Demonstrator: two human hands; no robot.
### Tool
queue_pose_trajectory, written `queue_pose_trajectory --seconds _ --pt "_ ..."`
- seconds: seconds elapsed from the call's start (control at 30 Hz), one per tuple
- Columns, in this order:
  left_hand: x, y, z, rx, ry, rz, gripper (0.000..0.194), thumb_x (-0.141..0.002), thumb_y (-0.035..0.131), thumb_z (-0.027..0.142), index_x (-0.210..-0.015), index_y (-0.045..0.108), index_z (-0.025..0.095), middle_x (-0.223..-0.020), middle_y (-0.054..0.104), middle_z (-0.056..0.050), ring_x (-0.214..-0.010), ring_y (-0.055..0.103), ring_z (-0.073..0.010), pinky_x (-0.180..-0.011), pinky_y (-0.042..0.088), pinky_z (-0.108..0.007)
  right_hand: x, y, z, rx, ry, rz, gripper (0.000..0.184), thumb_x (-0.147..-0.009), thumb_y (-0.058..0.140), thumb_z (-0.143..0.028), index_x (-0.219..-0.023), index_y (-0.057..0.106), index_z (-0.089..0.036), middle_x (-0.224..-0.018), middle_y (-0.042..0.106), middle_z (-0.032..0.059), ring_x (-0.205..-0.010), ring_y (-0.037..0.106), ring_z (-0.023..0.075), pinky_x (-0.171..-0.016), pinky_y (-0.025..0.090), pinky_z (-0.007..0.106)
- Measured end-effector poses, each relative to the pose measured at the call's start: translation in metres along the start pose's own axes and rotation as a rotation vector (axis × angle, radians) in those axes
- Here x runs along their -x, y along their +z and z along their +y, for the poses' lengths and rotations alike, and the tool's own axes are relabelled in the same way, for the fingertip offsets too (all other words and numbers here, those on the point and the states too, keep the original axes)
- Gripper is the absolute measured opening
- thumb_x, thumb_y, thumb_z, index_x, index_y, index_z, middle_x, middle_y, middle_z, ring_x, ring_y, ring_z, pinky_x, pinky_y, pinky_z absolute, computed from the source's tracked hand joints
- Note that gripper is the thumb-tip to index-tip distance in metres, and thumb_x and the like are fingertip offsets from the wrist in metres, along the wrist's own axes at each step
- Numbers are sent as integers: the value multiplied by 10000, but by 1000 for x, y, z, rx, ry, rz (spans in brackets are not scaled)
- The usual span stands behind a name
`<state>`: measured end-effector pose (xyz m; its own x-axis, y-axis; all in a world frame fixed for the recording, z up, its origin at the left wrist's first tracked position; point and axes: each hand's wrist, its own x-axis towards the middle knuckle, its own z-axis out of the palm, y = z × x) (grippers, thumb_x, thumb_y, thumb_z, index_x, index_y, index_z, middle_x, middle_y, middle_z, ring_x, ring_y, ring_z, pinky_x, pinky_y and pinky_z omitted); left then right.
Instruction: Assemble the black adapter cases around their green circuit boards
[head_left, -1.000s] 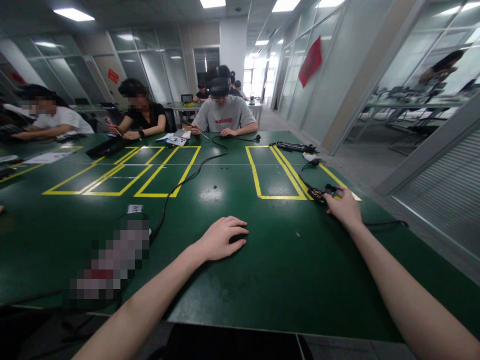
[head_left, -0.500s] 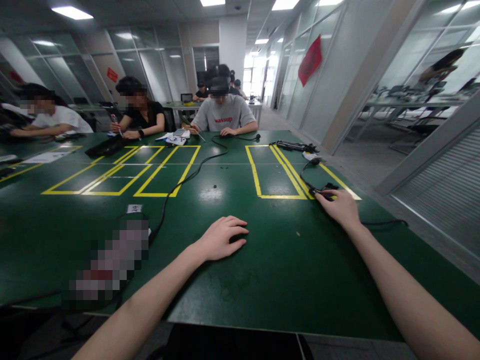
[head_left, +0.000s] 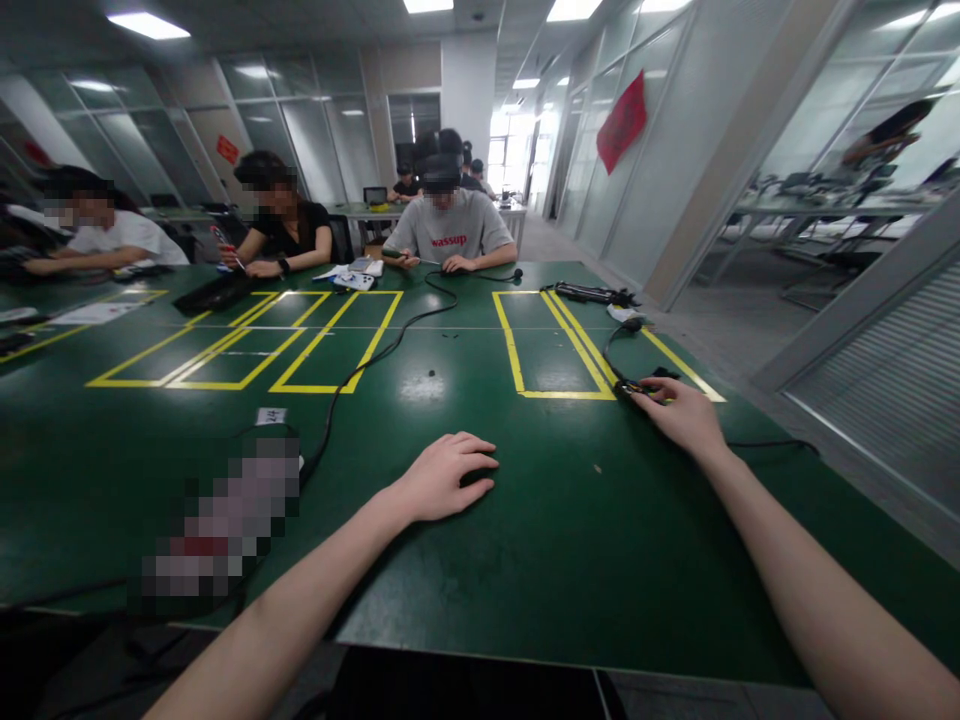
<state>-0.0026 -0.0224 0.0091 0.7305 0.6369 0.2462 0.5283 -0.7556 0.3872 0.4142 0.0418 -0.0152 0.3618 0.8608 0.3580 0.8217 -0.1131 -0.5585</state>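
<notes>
My left hand (head_left: 452, 477) lies palm down on the green table (head_left: 525, 560), its fingers slightly spread and nothing in them. Over on the right, my right hand (head_left: 686, 412) has thumb and fingers closed at a small black corded object (head_left: 632, 387) on the table. Part of that object is hidden by my fingers, and its exact kind is unclear. A black cable (head_left: 609, 345) curves from it to a dark plug-like end (head_left: 634, 325) farther back. Another dark cord (head_left: 776, 443) extends out to the right of my wrist.
Yellow tape (head_left: 555, 394) marks rectangles across the table. A blurred-out long item (head_left: 232, 510) lies at left, with a black cable (head_left: 330, 420) beside it. A folded black tripod-like item (head_left: 592, 293) lies at the back right. Several people sit opposite, one in a grey shirt (head_left: 450, 225).
My right hand has shifted slightly, and the black object at its fingertips has moved a little left. My left hand stays in place. The person opposite has lowered a thin tool.
</notes>
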Motion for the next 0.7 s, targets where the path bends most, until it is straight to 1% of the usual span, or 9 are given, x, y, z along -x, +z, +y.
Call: queue_pose_trajectory --seconds 0.1,0.2,0.37,0.47,0.57,0.63,0.7 --pt "0 0 0 3 1 0 232 -962 658 288 -1165 749 221 -1329 707 -78 -1240 638 -252 -1086 502 -432 0 -1 0 -57 -14 8 491 -704 683 -559 -1038 720 -201 -810 736 79 -731 674 279 -635 496 362" --pt "0 1 -1 8 3 -2 237 -966 651 291 -1172 748 227 -1330 705 -77 -1244 634 -251 -1084 500 -434 1 -2 -1 -77 9 18 497 -692 692 -545 -1058 659 -210 -824 732 64 -693 659 255 -627 480 348" --pt "1 0 0 15 1 -6 243 -969 643 291 -1182 744 228 -1340 698 -80 -1256 627 -259 -1088 497 -451 1 -2 -2 -49 8 -21 430 -682 690 -457 -1032 586 -230 -798 726 36 -688 650 240 -593 428 311" --pt "1 0 0 16 5 -2 244 -973 638 296 -1184 744 237 -1339 700 -79 -1246 632 -258 -1094 494 -453 2 -3 -3 -13 -15 -14 371 -694 675 -430 -1000 574 -245 -761 709 16 -664 641 233 -554 390 292" --pt "1 0 0 13 3 -3 244 -974 636 298 -1185 743 241 -1340 698 -79 -1247 631 -258 -1093 493 -451 3 -6 -6 -1 -21 67 346 -725 678 -448 -992 591 -247 -781 709 33 -698 658 247 -561 417 304" --pt "1 0 0 12 -2 -4 240 -971 643 295 -1179 743 232 -1337 699 -80 -1248 632 -259 -1089 494 -446 3 -8 -7 25 4 153 340 -750 675 -443 -1018 626 -240 -838 720 67 -763 677 274 -608 465 336" --pt "1 0 1 13 -1 -4 234 -966 651 289 -1173 744 227 -1334 700 -78 -1247 633 -258 -1085 495 -441 3 -9 -4 76 36 208 373 -780 656 -426 -1091 667 -221 -923 729 103 -829 685 303 -674 502 376"
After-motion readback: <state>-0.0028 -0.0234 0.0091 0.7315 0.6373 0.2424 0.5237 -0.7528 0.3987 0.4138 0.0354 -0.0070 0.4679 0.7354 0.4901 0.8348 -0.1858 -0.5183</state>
